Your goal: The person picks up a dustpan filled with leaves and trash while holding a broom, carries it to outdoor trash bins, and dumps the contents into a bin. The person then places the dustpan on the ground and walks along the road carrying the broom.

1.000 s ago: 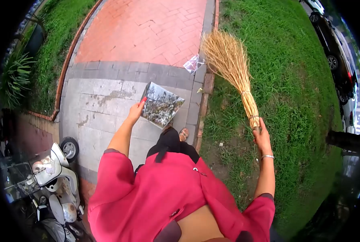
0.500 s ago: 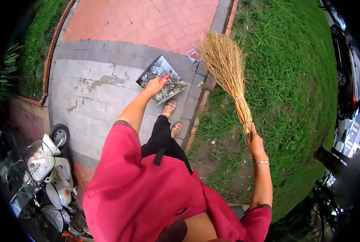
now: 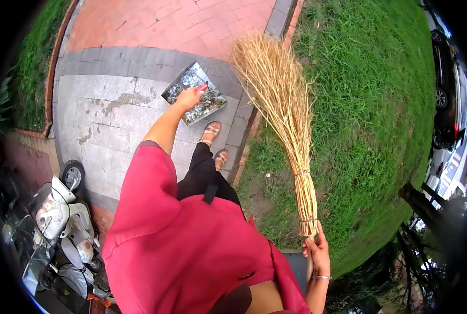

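Observation:
My left hand (image 3: 188, 98) is closed round the red-ended handle of a shiny metal dustpan (image 3: 204, 107), held low over the grey paving in front of my feet. In my right hand (image 3: 317, 248), the fingers wrap the stick of a straw broom (image 3: 283, 110) just below its bound bristles. The broom's bristle end fans out toward the top, over the paving edge and the grass. A bracelet sits on my right wrist. Part of the broom stick runs down along my forearm.
A brick and stone curb (image 3: 251, 131) divides the grey paving (image 3: 113, 133) from the grass (image 3: 364, 104) on the right. Red brick paving (image 3: 165, 21) lies ahead. A white scooter (image 3: 60, 209) stands at the lower left, and parked cars (image 3: 442, 99) line the far right.
My right hand has drawn the broom down and closer to my body, and the bristles have swung left over the curb. My left hand still holds the dustpan, slightly shifted up and left in view.

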Action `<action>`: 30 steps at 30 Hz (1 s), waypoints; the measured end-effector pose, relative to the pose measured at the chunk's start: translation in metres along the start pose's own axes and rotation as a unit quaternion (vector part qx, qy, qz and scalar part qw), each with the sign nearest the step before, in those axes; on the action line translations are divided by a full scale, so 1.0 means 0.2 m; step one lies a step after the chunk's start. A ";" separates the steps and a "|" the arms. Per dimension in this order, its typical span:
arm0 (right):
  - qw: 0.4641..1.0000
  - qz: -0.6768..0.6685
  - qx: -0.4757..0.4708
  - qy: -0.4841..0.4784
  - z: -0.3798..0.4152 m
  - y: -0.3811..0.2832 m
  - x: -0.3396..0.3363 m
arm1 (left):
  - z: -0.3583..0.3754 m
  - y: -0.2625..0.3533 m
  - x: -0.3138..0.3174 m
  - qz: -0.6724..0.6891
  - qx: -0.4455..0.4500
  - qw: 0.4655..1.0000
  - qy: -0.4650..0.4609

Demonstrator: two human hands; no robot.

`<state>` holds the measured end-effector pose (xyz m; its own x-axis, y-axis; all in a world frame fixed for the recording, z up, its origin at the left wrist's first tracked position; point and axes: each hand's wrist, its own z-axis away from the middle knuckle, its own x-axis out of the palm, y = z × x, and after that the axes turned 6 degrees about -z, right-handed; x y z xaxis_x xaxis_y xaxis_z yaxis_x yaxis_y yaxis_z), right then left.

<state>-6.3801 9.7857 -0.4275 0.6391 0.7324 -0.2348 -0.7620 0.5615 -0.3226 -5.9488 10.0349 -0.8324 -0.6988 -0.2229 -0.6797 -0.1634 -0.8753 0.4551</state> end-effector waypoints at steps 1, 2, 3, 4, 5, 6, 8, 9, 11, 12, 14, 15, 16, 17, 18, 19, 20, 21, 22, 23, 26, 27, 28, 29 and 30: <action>1.000 -0.018 0.015 -0.007 -0.03 0.02 0.04 | 0.00 0.00 0.01 -0.013 0.003 1.000 0.009; 0.999 -0.033 0.019 -0.013 -0.10 0.07 0.08 | 0.00 -0.01 0.02 -0.028 0.005 0.999 0.017; 0.997 -0.059 0.048 -0.017 -0.18 0.12 0.11 | 0.00 -0.01 0.03 -0.020 -0.005 1.000 0.002; 0.993 -0.085 0.076 -0.019 -0.28 0.17 0.15 | 0.01 -0.02 0.05 -0.001 -0.006 1.000 0.007; 0.993 -0.068 0.088 -0.039 -0.42 0.23 0.20 | 0.02 -0.05 0.07 -0.002 -0.010 1.000 0.004; 0.992 -0.053 0.101 -0.056 -0.51 0.27 0.26 | 0.03 -0.06 0.08 -0.002 -0.013 1.000 -0.001; 0.987 -0.070 0.095 -0.112 -0.54 0.29 0.45 | 0.07 -0.09 0.05 -0.002 -0.009 1.000 0.005; 0.978 -0.098 0.124 -0.134 -0.55 0.29 0.52 | 0.11 -0.11 0.06 0.000 -0.006 1.000 0.008; 0.955 -0.158 0.163 -0.190 -0.59 0.30 0.62 | 0.17 -0.16 0.04 0.005 -0.004 1.000 -0.002; 0.955 -0.162 0.162 -0.189 -0.60 0.29 0.63 | 0.20 -0.18 0.02 0.014 -0.008 1.000 -0.005; 0.937 -0.256 0.119 -0.207 -0.59 0.20 0.69 | 0.26 -0.22 0.04 0.015 -0.005 1.000 0.010; 0.939 -0.253 0.108 -0.207 -0.54 0.16 0.70 | 0.30 -0.22 0.03 0.019 -0.010 1.000 0.007; 0.946 -0.239 0.094 -0.198 -0.50 0.14 0.67 | 0.32 -0.22 0.00 0.022 -0.013 1.000 0.007; 0.952 -0.226 0.081 -0.190 -0.46 0.13 0.64 | 0.35 -0.21 -0.03 0.014 -0.029 0.999 0.007; 0.957 -0.213 0.066 -0.185 -0.42 0.13 0.59 | 0.38 -0.22 -0.04 0.013 -0.030 0.999 0.009; 0.960 -0.215 0.069 -0.168 -0.37 0.14 0.54 | 0.40 -0.24 -0.05 0.032 -0.033 0.999 0.011; 0.962 -0.216 0.086 -0.142 -0.33 0.15 0.49 | 0.40 -0.26 -0.05 0.052 -0.037 0.998 0.014; 0.965 -0.213 0.079 -0.134 -0.29 0.16 0.45 | 0.41 -0.29 -0.05 0.060 -0.045 0.997 0.019; 0.967 -0.209 0.073 -0.126 -0.24 0.14 0.43 | 0.43 -0.29 -0.07 0.063 -0.050 0.997 0.022; 0.968 -0.203 0.072 -0.129 -0.25 0.15 0.41 | 0.43 -0.31 -0.09 0.063 -0.057 0.996 0.027; 0.961 -0.233 0.107 -0.105 -0.42 0.19 0.38 | 0.45 -0.37 -0.08 0.077 -0.077 0.993 0.047; 0.975 -0.170 0.105 -0.102 -0.55 0.20 0.40 | 0.45 -0.40 -0.07 0.078 -0.079 0.993 0.049; 0.984 -0.107 0.099 -0.099 -0.65 0.18 0.44 | 0.45 -0.42 -0.06 0.080 -0.079 0.992 0.052; 0.990 -0.047 0.095 -0.096 -0.70 0.16 0.47 | 0.45 -0.43 -0.07 0.081 -0.081 0.992 0.055; 0.985 -0.057 0.097 -0.130 -0.70 0.14 0.51 | 0.44 -0.44 -0.06 0.080 -0.081 0.992 0.060</action>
<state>-6.3215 9.8218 -0.5886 0.6918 0.7207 0.0440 -0.7092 0.6897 -0.1461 -5.9870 10.1528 -0.8132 -0.6173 -0.4056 -0.6741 0.0641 -0.8799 0.4708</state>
